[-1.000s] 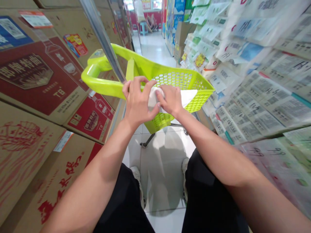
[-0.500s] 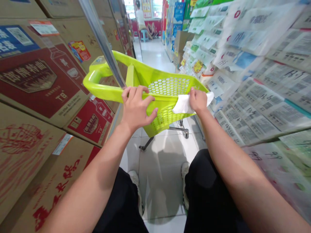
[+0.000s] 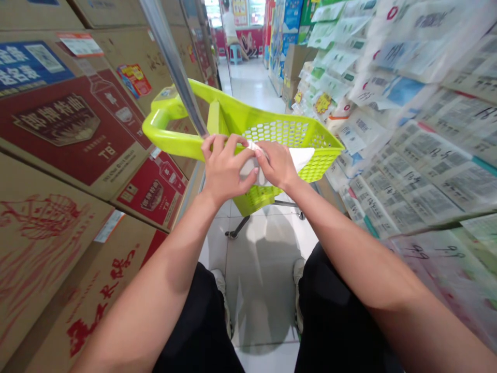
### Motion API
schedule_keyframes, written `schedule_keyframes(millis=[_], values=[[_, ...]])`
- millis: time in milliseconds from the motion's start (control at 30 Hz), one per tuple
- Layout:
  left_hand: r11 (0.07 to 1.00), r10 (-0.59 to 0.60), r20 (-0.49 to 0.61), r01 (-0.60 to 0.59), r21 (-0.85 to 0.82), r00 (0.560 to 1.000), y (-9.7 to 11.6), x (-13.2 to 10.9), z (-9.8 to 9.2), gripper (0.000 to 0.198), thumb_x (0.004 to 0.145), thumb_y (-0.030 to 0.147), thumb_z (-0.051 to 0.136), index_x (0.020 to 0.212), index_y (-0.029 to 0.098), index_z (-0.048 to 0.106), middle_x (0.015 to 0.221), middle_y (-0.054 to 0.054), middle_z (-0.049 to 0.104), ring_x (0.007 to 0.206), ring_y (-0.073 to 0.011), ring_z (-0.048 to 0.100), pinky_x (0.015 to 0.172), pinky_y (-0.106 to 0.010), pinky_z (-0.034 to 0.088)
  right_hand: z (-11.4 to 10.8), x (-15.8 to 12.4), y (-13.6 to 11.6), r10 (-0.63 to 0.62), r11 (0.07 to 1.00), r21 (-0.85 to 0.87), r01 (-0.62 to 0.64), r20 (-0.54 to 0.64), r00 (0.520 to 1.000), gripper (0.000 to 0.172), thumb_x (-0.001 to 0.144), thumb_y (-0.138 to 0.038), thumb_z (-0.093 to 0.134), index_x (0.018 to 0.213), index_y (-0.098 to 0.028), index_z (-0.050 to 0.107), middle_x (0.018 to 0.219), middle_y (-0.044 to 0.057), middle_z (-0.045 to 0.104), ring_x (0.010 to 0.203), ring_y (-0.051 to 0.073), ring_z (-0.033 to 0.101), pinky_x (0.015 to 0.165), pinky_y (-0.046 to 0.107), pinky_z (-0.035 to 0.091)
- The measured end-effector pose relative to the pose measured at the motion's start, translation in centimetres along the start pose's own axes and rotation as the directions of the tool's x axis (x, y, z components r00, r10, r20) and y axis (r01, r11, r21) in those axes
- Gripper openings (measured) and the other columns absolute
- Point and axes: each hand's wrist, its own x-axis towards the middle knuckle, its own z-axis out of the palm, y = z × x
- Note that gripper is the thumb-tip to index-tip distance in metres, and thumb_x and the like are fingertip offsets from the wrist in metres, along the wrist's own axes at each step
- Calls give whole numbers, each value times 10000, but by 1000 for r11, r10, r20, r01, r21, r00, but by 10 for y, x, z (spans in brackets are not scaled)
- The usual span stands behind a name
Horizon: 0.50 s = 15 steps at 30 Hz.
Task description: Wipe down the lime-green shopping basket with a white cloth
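A lime-green plastic shopping basket cart (image 3: 272, 132) stands in the aisle in front of me. My left hand (image 3: 225, 168) curls over its near rim, fingers bent around the edge. My right hand (image 3: 276, 165) presses a white cloth (image 3: 301, 155) onto the same rim right beside the left hand, fingers closed on the cloth. Part of the cloth is bunched between the two hands; the rest trails to the right along the rim.
Stacked cardboard cartons (image 3: 70, 134) wall the left side. Shelves of plastic-wrapped packs (image 3: 407, 119) line the right. A grey metal pole (image 3: 174, 67) rises at the cart's left. The white tiled aisle (image 3: 252, 83) runs ahead to a person on a blue stool (image 3: 235, 52).
My right hand has slid the cloth leftward along the rim from the right corner back to the left hand. The left hand has stayed gripping the rim.
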Motion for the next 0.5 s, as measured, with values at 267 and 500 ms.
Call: schedule_keyframes(millis=[267, 500], values=[[999, -4, 23, 5, -50, 1000, -25, -7, -8, 382, 955, 634, 532, 1052, 345, 761, 1329, -53, 694, 1296, -390, 543, 1201, -675, 224, -22, -18, 105, 490, 812, -307, -496, -103, 866, 775, 1121, -572, 175, 1079, -152, 825, 1068, 216, 813, 1013, 375, 728, 857, 442, 433], [997, -47, -16, 46, -57, 999, -29, -5, -7, 526, 967, 739, 458, 1129, 334, 752, 1331, -84, 686, 1339, -431, 497, 1184, -682, 194, -20, -24, 78, 441, 856, -285, -431, -29, 897, 716, 1069, -676, 315, 1041, -190, 840, 1019, 181, 825, 993, 364, 732, 808, 410, 454]])
